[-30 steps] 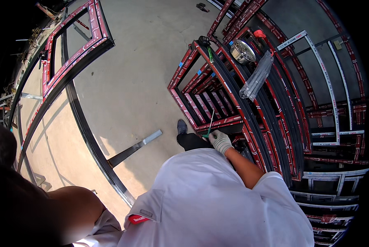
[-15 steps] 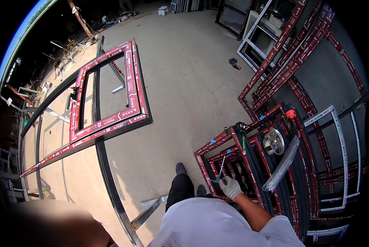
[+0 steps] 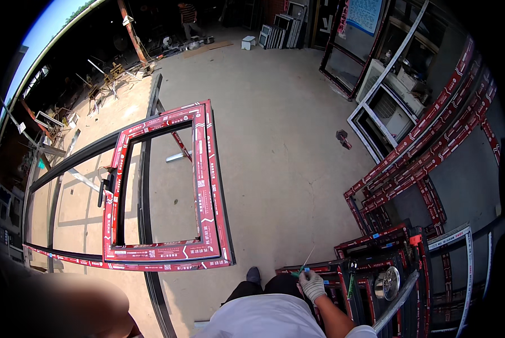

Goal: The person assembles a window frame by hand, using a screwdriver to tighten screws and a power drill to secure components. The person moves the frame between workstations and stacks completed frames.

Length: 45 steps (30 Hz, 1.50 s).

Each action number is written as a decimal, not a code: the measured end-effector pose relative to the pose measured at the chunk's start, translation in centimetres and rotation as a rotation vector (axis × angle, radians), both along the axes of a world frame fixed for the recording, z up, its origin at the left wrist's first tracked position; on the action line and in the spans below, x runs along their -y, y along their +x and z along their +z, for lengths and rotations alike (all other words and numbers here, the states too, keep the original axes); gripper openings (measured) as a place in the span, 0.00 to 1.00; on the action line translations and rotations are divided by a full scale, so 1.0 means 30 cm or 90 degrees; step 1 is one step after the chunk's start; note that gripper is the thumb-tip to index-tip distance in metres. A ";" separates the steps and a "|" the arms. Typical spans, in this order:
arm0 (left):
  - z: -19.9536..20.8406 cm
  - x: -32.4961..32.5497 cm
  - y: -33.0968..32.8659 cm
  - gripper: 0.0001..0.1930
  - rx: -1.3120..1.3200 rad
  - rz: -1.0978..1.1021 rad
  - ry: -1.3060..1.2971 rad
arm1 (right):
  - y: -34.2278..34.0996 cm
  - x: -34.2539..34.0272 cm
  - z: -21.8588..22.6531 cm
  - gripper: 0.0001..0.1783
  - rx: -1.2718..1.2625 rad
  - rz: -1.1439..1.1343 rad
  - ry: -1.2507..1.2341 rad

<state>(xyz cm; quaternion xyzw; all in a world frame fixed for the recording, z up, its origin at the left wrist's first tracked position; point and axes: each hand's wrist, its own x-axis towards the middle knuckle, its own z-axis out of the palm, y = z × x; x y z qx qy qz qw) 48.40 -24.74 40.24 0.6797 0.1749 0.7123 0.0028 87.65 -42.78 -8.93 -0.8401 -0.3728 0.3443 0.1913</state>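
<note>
My right hand (image 3: 312,285), in a pale knitted glove, is closed around a thin-shafted tool that looks like a screwdriver (image 3: 305,261). A bit of its green handle shows at my fingers, and the slim shaft points up and away. This hand is at my front right, beside a stack of dark window frames (image 3: 342,270) with red printed film. My left hand is out of sight. Ahead to the left, a large red-filmed window frame (image 3: 210,186) with a black handle (image 3: 103,188) lies across dark metal supports (image 3: 146,186).
On the stacked frames sit a roll of shiny material (image 3: 387,283), a tape measure (image 3: 352,276) and a clear-wrapped bundle (image 3: 397,304). More red-filmed frames (image 3: 421,129) lean at the right. A blurred rounded shape (image 3: 66,304) fills the lower left. Another person (image 3: 189,21) stands far back.
My view has tilted up and shifted, so the large frame appears lower and nearer. My right hand still holds the tool, now closer to my body.
</note>
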 end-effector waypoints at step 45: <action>-1.188 -1.342 0.603 0.37 -0.241 0.804 -1.067 | 1.488 -1.459 -0.505 0.20 -0.061 -0.023 -0.147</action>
